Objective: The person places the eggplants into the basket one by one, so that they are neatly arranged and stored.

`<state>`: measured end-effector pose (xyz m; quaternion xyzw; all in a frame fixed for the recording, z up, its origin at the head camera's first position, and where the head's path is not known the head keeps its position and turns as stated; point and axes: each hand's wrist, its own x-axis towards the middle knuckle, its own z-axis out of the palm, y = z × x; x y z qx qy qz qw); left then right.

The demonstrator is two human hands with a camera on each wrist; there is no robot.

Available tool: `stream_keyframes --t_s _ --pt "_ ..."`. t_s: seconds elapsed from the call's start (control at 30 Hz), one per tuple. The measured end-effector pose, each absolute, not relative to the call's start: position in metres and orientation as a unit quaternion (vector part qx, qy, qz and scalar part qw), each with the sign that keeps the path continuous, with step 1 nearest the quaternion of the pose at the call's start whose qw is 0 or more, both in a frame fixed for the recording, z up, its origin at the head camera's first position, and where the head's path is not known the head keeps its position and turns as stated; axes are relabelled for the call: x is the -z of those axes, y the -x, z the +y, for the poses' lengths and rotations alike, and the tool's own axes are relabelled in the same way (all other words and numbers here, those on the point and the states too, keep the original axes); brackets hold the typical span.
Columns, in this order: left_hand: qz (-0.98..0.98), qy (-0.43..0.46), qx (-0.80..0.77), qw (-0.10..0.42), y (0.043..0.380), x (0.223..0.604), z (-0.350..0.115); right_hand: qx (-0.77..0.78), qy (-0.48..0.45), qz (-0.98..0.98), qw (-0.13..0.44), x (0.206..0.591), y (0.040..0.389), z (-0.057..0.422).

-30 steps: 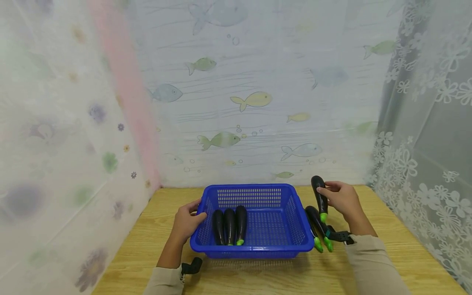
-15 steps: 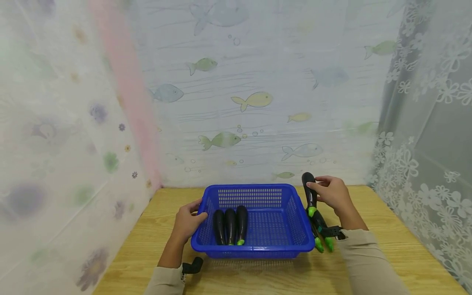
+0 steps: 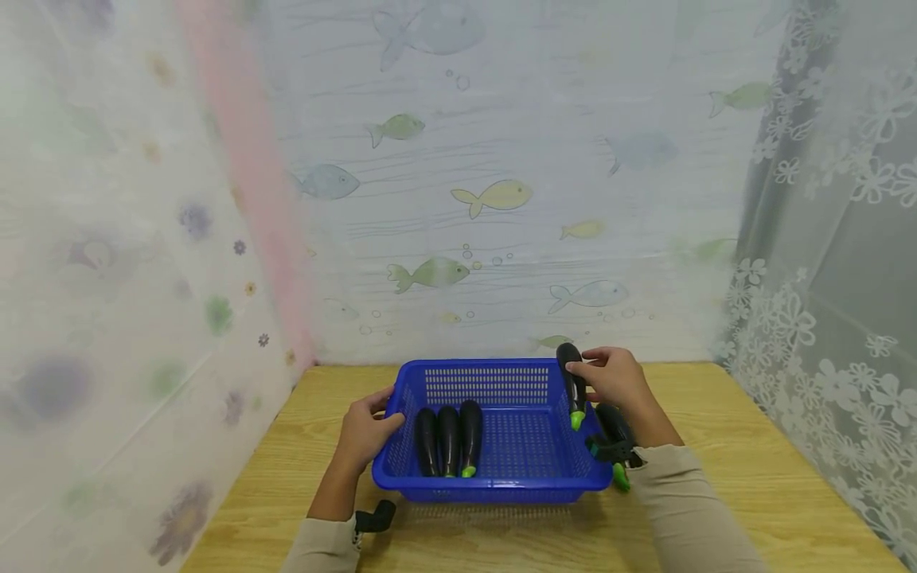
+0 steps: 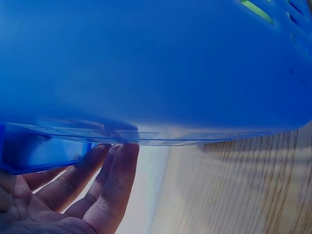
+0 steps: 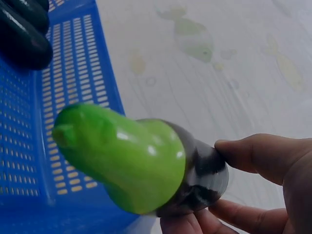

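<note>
My right hand (image 3: 618, 377) pinches a dark eggplant (image 3: 573, 386) with a green stem end, held over the right rim of the blue basket (image 3: 494, 482). In the right wrist view, thumb and fingers grip that eggplant (image 5: 204, 180), its green cap toward the camera. Three eggplants (image 3: 448, 440) lie side by side in the left part of the basket. My left hand (image 3: 364, 430) holds the basket's left rim, thumb over the edge; in the left wrist view its fingers (image 4: 113, 187) touch the basket wall from outside. Other eggplants (image 3: 614, 426) lie right of the basket, partly hidden by my right wrist.
The basket stands on a wooden table (image 3: 738, 446). Behind it hangs a pale curtain (image 3: 501, 239) with fish prints, and a flowered sheet (image 3: 143, 318) hangs along the left. A lacy white curtain (image 3: 824, 334) borders the right side.
My right hand has carried the eggplant leftward, from above the eggplants on the table to over the basket's right rim. My left hand keeps its place on the basket.
</note>
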<state>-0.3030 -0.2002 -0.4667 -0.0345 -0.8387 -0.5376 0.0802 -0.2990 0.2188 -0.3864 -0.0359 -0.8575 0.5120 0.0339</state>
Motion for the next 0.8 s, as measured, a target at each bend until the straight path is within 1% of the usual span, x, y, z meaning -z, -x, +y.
stream_keyframes --t_s 0.53,0.8 --pt "-0.840 0.031 0.536 0.081 0.303 0.467 -0.200 -0.508 0.017 -0.861 0.015 0.396 0.309 0.187" --pt "-0.840 0.026 0.536 0.083 0.304 0.467 -0.201 -0.498 0.016 -0.867 -0.010 0.402 0.315 0.171"
